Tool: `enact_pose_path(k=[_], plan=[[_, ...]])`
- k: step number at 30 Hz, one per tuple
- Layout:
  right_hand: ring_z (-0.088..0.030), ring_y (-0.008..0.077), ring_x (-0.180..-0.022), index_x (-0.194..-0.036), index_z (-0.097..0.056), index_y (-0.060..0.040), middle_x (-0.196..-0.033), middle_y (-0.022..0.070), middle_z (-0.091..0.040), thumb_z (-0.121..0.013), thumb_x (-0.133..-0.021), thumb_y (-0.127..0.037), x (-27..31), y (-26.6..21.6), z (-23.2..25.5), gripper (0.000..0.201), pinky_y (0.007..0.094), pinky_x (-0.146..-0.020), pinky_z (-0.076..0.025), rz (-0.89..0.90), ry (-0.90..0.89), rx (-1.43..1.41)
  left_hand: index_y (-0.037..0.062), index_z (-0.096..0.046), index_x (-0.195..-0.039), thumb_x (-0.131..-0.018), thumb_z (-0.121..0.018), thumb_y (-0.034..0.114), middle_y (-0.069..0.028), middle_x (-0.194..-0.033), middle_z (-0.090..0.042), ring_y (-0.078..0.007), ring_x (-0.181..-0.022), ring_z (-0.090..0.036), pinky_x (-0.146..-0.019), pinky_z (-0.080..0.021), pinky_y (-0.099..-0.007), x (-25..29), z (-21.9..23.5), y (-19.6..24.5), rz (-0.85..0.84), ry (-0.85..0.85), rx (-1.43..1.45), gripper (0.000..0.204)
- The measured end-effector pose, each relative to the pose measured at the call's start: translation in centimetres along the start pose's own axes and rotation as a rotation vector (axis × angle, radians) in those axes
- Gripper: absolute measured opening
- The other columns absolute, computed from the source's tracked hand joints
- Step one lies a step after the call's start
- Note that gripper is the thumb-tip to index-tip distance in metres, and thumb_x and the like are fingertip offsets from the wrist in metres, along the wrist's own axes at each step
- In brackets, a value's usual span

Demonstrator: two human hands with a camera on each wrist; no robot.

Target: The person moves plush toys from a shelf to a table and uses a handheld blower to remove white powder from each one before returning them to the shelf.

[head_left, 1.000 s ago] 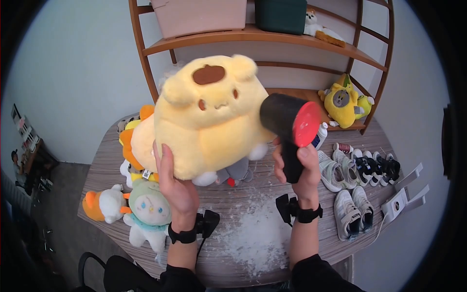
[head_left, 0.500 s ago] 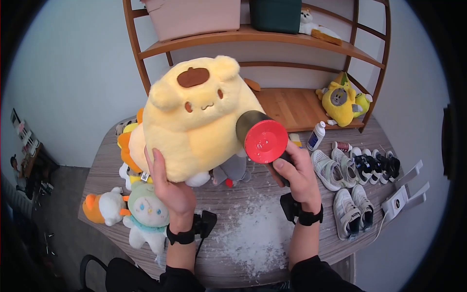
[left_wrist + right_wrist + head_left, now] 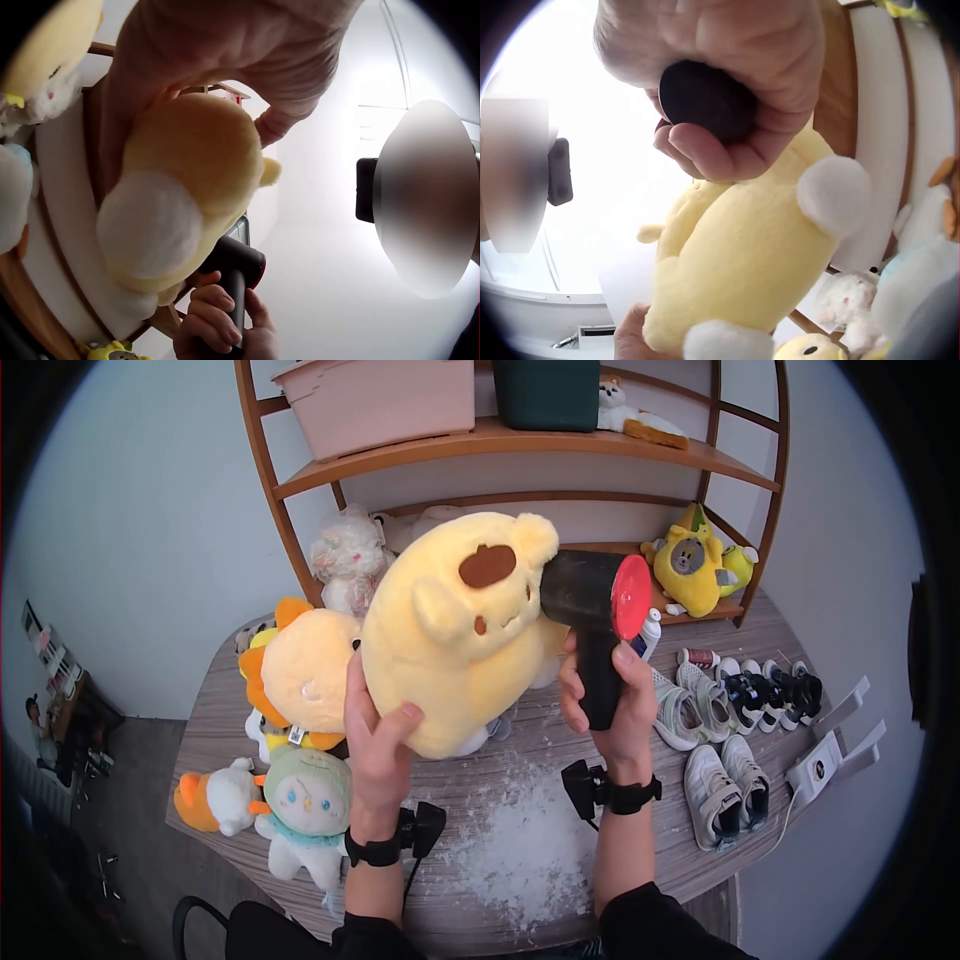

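Observation:
A yellow plush toy point(image 3: 450, 630) with a brown patch on its head is held up over the table, its face turned to the right. My left hand point(image 3: 385, 750) grips its lower left side, thumb on the near side and fingers around the back, as the left wrist view also shows. In my right hand point(image 3: 622, 705) is a black hair dryer point(image 3: 585, 585) with a red rear end, the fingers curled round its handle. The dryer's front end is right at the plush toy's face and overlaps it in the head view.
White powder or flakes point(image 3: 530, 850) lie across the table's front middle. At left sit several plush toys, among them a green-hooded one point(image 3: 310, 800). Several shoes point(image 3: 712, 795), a white bottle point(image 3: 650, 630) and a white device point(image 3: 818, 765) stand at right. Behind is a wooden shelf point(image 3: 520, 450).
The plush toy has turned to face right and shifted slightly right and down. The hair dryer swung left with its red end toward the camera, then back right, pointing sideways at the toy again.

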State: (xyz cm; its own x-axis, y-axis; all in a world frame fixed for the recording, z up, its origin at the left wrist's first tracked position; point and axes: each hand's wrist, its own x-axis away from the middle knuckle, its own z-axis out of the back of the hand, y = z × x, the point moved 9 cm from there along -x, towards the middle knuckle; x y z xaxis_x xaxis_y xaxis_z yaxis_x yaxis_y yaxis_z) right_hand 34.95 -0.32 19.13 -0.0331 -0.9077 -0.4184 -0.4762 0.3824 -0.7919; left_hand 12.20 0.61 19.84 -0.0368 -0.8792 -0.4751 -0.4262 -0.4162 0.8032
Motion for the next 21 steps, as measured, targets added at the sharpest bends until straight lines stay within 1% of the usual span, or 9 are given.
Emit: enact_pose_path(k=[1, 4, 7, 10, 14, 16, 19, 21], plan=[[-0.045, 0.0131, -0.041, -0.110, -0.052, 0.0067, -0.069, 0.0099, -0.052, -0.045, -0.093, -0.042, -0.1, 0.2, -0.1, 0.052, 0.0247, -0.039, -0.035, -0.014, -0.005, -0.049, -0.0034, -0.034, -0.143, -0.084, -0.058, 0.014, -0.0159, -0.134, -0.051, -0.0221, -0.126, -0.049, -0.107, -0.038, -0.0348, 0.0, -0.2, -0.2, 0.008, -0.028, -0.035, 0.066], [-0.044, 0.0131, -0.037, -0.110, -0.049, 0.0054, -0.066, 0.0068, -0.050, -0.046, -0.092, -0.048, -0.2, 0.9, -0.6, 0.056, 0.0244, -0.036, -0.036, -0.064, -0.061, -0.139, -0.0032, -0.033, -0.143, -0.082, -0.061, 0.010, -0.0150, -0.133, -0.051, -0.0219, -0.123, -0.052, -0.106, -0.040, -0.0350, -0.2, -0.3, -0.5, 0.062, -0.034, -0.025, 0.068], [-0.046, 0.0138, -0.040, -0.107, -0.053, 0.0098, -0.068, 0.0119, -0.054, -0.047, -0.091, -0.043, 0.1, 1.4, -1.3, 0.056, 0.0246, -0.038, -0.037, -0.108, -0.165, -0.154, -0.0028, -0.031, -0.144, -0.080, -0.064, 0.006, -0.0147, -0.132, -0.052, -0.0219, -0.121, -0.053, -0.105, -0.041, -0.0353, -0.2, -0.3, -0.3, 0.046, -0.037, -0.164, 0.072], [-0.046, 0.0142, -0.041, -0.107, -0.053, 0.0120, -0.068, 0.0127, -0.054, -0.050, -0.088, -0.043, 0.4, 1.4, -2.6, 0.058, 0.0246, -0.038, -0.038, -0.127, -0.164, -0.033, -0.0020, -0.029, -0.145, -0.078, -0.066, 0.004, -0.0153, -0.133, -0.051, -0.0221, -0.122, -0.053, -0.106, -0.042, -0.0359, -0.3, -0.3, -0.7, 0.064, -0.018, -0.197, 0.077], [-0.046, 0.0143, -0.041, -0.108, -0.053, 0.0135, -0.068, 0.0131, -0.055, -0.053, -0.086, -0.041, 0.4, 1.8, -2.6, 0.059, 0.0244, -0.039, -0.037, -0.137, -0.160, -0.062, -0.0013, -0.027, -0.146, -0.078, -0.066, 0.005, -0.0158, -0.135, -0.048, -0.0231, -0.124, -0.051, -0.106, -0.042, -0.0371, -0.5, 0.1, -0.5, 0.031, -0.018, -0.239, 0.079], [-0.047, 0.0140, -0.041, -0.107, -0.053, 0.0138, -0.068, 0.0132, -0.055, -0.053, -0.085, -0.040, 0.5, 1.4, -2.4, 0.058, 0.0243, -0.039, -0.037, -0.148, -0.188, -0.035, -0.0011, -0.026, -0.146, -0.077, -0.067, 0.006, -0.0160, -0.137, -0.046, -0.0237, -0.125, -0.050, -0.106, -0.042, -0.0375, -0.6, 0.3, -0.2, -0.003, 0.006, -0.243, 0.080], [-0.047, 0.0134, -0.041, -0.107, -0.054, 0.0137, -0.069, 0.0131, -0.056, -0.053, -0.085, -0.040, 0.7, 1.0, -1.8, 0.058, 0.0244, -0.039, -0.037, -0.164, -0.173, 0.076, -0.0007, -0.025, -0.147, -0.076, -0.067, 0.006, -0.0156, -0.136, -0.046, -0.0238, -0.126, -0.049, -0.106, -0.041, -0.0375, -0.5, 0.4, 0.0, -0.007, 0.014, -0.266, 0.082], [-0.047, 0.0131, -0.041, -0.106, -0.055, 0.0135, -0.069, 0.0131, -0.057, -0.053, -0.085, -0.040, 0.5, 0.7, -1.8, 0.058, 0.0243, -0.039, -0.037, -0.147, -0.171, 0.087, -0.0004, -0.025, -0.146, -0.076, -0.066, 0.005, -0.0153, -0.135, -0.046, -0.0236, -0.125, -0.049, -0.106, -0.041, -0.0373, -0.6, 0.3, 0.1, -0.040, 0.005, -0.306, 0.082]])
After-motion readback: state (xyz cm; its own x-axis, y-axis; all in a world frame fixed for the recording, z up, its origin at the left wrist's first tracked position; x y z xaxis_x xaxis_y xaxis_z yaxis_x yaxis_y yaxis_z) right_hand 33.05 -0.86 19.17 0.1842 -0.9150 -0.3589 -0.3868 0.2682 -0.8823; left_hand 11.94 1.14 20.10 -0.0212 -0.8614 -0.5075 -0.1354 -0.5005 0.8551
